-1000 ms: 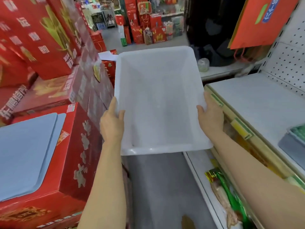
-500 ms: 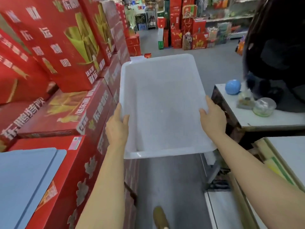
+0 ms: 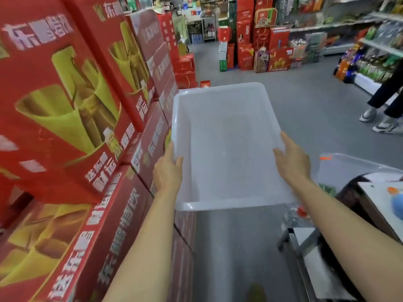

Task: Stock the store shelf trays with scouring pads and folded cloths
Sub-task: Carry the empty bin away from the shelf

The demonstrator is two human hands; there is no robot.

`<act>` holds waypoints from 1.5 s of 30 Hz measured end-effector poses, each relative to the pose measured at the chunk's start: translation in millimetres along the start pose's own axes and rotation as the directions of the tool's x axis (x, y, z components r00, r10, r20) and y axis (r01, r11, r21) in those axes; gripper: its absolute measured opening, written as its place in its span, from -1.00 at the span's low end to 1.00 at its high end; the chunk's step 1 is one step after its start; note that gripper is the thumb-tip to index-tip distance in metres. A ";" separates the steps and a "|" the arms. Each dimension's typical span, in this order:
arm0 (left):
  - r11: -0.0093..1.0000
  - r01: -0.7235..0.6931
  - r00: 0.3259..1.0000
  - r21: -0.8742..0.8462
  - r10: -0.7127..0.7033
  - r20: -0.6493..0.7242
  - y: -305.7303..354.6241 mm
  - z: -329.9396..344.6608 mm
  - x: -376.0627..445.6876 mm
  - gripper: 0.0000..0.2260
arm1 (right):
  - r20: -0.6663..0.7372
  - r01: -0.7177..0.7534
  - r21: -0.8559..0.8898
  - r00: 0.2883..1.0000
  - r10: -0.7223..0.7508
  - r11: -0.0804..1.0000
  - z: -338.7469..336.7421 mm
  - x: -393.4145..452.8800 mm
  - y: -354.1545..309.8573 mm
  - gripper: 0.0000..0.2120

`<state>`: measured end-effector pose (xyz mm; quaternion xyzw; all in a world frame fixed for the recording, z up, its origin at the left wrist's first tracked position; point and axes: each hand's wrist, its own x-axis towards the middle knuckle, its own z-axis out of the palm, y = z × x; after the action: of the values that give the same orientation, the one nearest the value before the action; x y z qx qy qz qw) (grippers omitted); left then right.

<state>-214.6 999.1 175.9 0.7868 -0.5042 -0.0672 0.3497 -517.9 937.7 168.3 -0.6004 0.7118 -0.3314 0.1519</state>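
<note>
I carry an empty translucent white plastic tray (image 3: 226, 144) in front of me, held level above the grey aisle floor. My left hand (image 3: 168, 171) grips its left rim near the close corner, thumb over the edge. On the opposite side my right hand (image 3: 292, 160) grips the right rim. Nothing lies inside the tray. No scouring pads or folded cloths show in this view.
Stacked red gift cartons (image 3: 87, 127) wall the left side, close to the tray. A second clear bin (image 3: 349, 168) and a white table edge (image 3: 379, 199) stand at the right. A person's legs (image 3: 383, 99) stand at the far right near stocked shelves (image 3: 375, 46).
The view has swung left and away from the white shelf, which has left the frame. The open aisle is ahead. Both hands keep the same hold on the tray.
</note>
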 end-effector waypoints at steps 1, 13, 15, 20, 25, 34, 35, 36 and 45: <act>1.000 0.000 1.000 -0.004 0.000 0.003 0.9 12.9 21.1 -0.48 | 0.004 -0.004 0.005 1.000 0.004 1.000 10.6 22.5 -1.8 -0.48; 0.988 0.140 0.990 -0.061 -0.140 0.004 45.8 156.9 282.6 -0.50 | 0.079 0.086 0.055 0.993 -0.090 0.995 123.5 329.6 -43.0 -0.47; 0.987 0.144 0.989 -0.072 -0.145 -0.008 45.9 176.9 317.5 -0.49 | 0.082 0.149 0.069 0.985 -0.154 0.986 141.3 369.2 -52.6 -0.49; 0.983 0.175 0.983 -0.057 -0.178 -0.052 44.9 233.7 410.5 -0.47 | 0.100 0.230 0.069 0.967 -0.236 0.971 197.8 472.8 -72.9 -0.48; 0.940 0.293 0.949 -0.177 -0.308 -0.067 44.8 287.9 496.8 -0.44 | 0.158 0.293 0.037 0.942 -0.295 0.955 258.8 591.7 -101.5 -0.44; 0.908 0.403 0.902 -0.113 -0.415 -0.119 54.4 372.2 640.4 -0.41 | 0.247 0.353 0.065 0.901 -0.358 0.933 352.0 763.6 -135.5 -0.48; 0.896 0.426 0.889 -0.127 -0.441 -0.125 53.7 380.3 653.3 -0.41 | 0.277 0.353 0.069 0.892 -0.358 0.933 365.6 781.8 -139.9 -0.48; 0.882 0.450 0.874 -0.139 -0.467 -0.136 53.5 388.3 664.7 -0.41 | 0.302 0.363 0.074 0.880 -0.367 0.929 380.0 800.2 -145.8 -0.47; 0.719 0.658 0.654 -0.225 -0.693 -0.302 53.6 446.2 726.6 -0.41 | 0.534 0.552 0.175 0.643 -0.550 0.815 505.0 925.3 -202.6 -0.44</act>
<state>-108.5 159.9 55.3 0.8979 -0.0972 -0.0692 0.4237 -270.4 -104.5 98.4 -0.8581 0.4187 -0.1687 0.2447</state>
